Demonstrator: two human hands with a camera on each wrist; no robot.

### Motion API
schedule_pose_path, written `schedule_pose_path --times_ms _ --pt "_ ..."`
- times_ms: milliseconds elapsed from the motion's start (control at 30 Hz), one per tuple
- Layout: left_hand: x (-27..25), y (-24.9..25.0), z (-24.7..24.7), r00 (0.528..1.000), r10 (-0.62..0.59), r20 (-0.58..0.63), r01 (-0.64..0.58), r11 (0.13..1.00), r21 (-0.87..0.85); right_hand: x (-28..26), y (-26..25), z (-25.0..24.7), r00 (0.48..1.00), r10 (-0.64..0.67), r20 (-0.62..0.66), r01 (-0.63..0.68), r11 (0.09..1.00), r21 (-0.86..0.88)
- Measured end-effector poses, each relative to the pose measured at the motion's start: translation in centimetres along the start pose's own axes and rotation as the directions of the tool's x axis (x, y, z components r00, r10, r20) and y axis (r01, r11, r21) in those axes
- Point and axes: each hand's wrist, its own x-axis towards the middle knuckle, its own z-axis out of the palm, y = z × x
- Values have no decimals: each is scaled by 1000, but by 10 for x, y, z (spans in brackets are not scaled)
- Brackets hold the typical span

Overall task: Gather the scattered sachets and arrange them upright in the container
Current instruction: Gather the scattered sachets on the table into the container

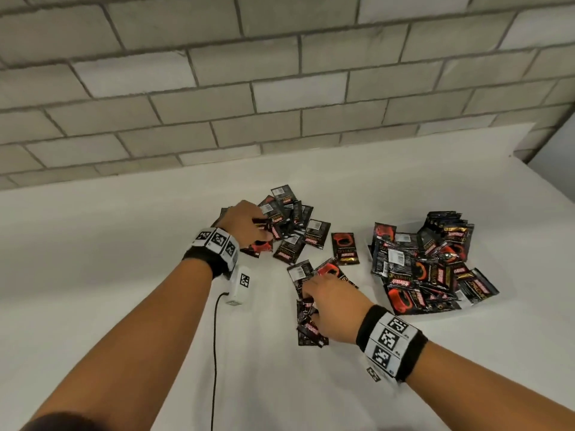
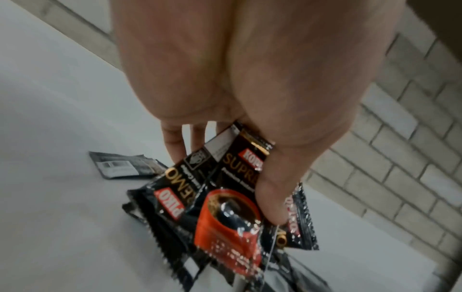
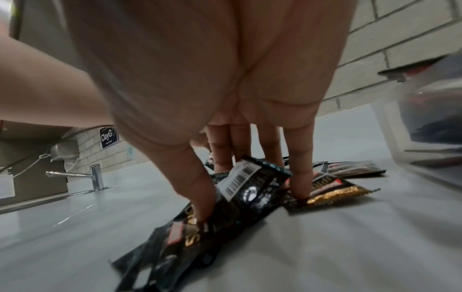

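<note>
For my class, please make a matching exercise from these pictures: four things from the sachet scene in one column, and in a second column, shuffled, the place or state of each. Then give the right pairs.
Column 1
1. left hand
2. right hand
3. container
4. single sachet

Column 2
A. lies flat and alone on the table, between the far pile and the container
B. pinches a few sachets, thumb on top
C. clear plastic, heaped with jumbled sachets, on the right
D. fingers press down on sachets at the near edge of the scatter

Pairs: 1-B, 2-D, 3-C, 4-A
</note>
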Motion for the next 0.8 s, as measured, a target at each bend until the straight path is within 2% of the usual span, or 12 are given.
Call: schedule_pose_path --times_ms 200,300,433,567,700,800 --pt "46 12 27 997 -75 30 75 997 1 -5 8 -1 998 -33 51 34 999 -17" --pt "53 16 31 996 -74 53 72 997 39 -2 10 1 1000 0 11 1 1000 -21" --pt "57 12 30 996 -85 5 85 996 -7 6 11 3 994 90 -56 -94 993 -69" --pt "41 18 32 987 -142 77 138 989 51 15 10 -1 978 186 91 -180 981 -76" --pt "34 17 37 979 -153 133 143 987 79 19 5 0 973 181 140 -170 982 -82" --pt "27 18 35 979 -138 153 125 988 93 20 6 0 972 159 171 -159 987 -13"
